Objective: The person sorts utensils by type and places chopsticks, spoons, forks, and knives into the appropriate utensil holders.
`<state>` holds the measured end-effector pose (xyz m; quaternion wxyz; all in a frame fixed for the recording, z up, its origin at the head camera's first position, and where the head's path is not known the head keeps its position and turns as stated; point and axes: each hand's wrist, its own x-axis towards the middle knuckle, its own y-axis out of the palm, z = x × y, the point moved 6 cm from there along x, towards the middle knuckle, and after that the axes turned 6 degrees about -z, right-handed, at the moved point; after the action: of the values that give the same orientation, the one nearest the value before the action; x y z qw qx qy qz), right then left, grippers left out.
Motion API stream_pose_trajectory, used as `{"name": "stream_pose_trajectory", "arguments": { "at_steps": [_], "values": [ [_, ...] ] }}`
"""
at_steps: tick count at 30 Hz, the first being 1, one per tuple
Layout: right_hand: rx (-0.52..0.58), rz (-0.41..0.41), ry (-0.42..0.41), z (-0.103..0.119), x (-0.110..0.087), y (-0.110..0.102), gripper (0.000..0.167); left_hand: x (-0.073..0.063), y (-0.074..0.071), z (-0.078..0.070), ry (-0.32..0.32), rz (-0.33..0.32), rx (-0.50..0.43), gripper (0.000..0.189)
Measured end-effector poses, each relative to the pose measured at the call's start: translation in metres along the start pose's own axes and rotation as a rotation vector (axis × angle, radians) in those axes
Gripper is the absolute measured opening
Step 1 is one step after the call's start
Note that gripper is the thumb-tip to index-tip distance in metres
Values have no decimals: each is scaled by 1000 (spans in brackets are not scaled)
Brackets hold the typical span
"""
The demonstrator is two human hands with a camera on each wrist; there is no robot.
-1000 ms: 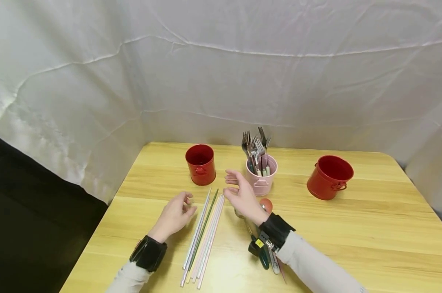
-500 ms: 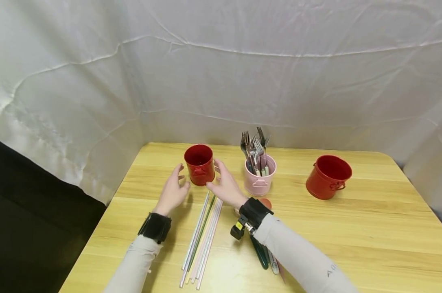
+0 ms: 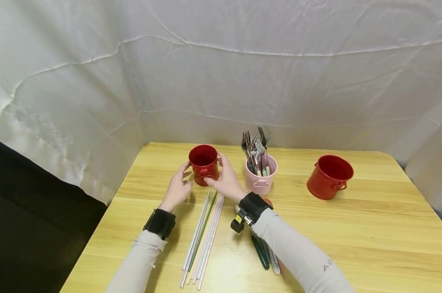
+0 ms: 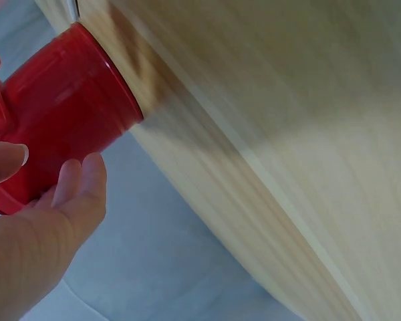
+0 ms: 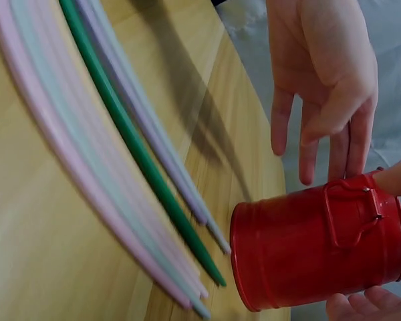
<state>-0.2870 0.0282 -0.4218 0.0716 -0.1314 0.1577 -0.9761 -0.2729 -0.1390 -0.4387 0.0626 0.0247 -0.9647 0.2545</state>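
Person's R hand (image 3: 227,182) is gripping the red bucket (image 5: 301,247) approx from 4 o'clock, thumb on the front & fingers along the side; L hand (image 3: 176,190) is lying at 8 o'clock, fingers fairly straight, reaching the side. Bucket's standing upright on the worktop (image 3: 371,228), toward the back, w/ a row of thin sticks (image 5: 146,160) lying at 6 o'clock, tips just beside its base (can't tell if touching). Pink bucket (image 3: 252,184), full of forks (image 3: 258,147), is standing at 3–4 o'clock, near the R hand; 2nd red bucket (image 3: 321,185) is sitting well apart at 3. Dark-green handle (image 3: 260,254) is lying at 5, the R sleeve (image 3: 298,252) partly hiding stuff there.
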Motion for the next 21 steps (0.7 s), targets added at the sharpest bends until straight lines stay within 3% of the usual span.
{"name": "stream_pose_trajectory", "arguments": {
  "at_steps": [10, 15, 21],
  "values": [
    [-96, -98, 30, -9, 7, -13, 96, -13, 7, -3, 42, 97, 41, 64],
    [-124, -131, 50, -18, 12, -13, 100, -32, 6, 2, 56, 132, 211, 41],
    [-26, -139, 42, -18, 17, -7, 97, -67, 13, 1, 0, 266, 410, 20]
  ]
}}
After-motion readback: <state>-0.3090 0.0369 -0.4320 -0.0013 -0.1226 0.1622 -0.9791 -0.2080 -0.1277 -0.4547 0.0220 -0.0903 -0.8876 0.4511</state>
